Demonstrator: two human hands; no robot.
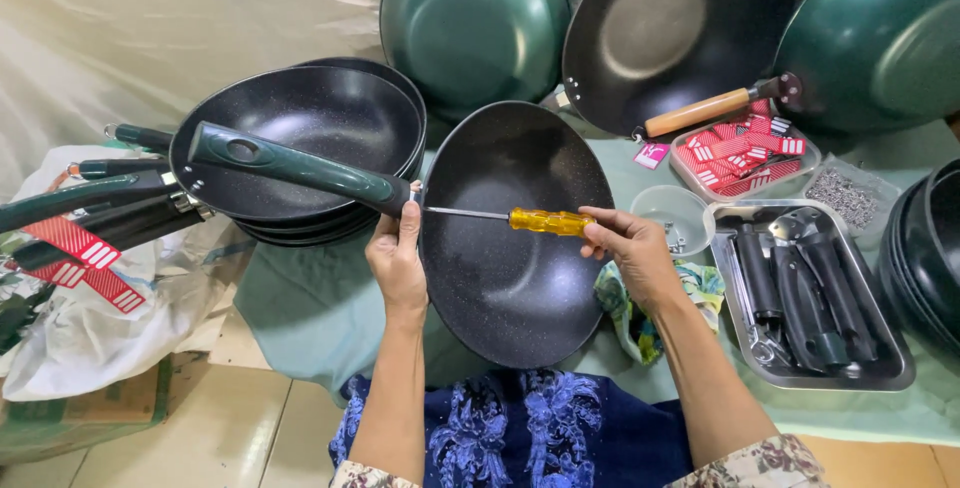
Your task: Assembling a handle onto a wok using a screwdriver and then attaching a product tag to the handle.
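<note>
My left hand [396, 260] grips the base of a dark green pan handle [290, 166] where it meets a black speckled wok [515, 238], which rests tilted over my lap. My right hand [630, 248] holds a screwdriver with a yellow handle [548, 221]. Its metal shaft runs left across the wok's inside, tip at the handle joint near my left thumb.
A stack of black woks [300, 118] with green handles stands at left. Green and black woks [475, 18] lean at the back. A metal tray [890, 373] of black handles is at right, with a tray of red tags [740, 153], a small bowl [672, 210] and a bag of screws [845, 193].
</note>
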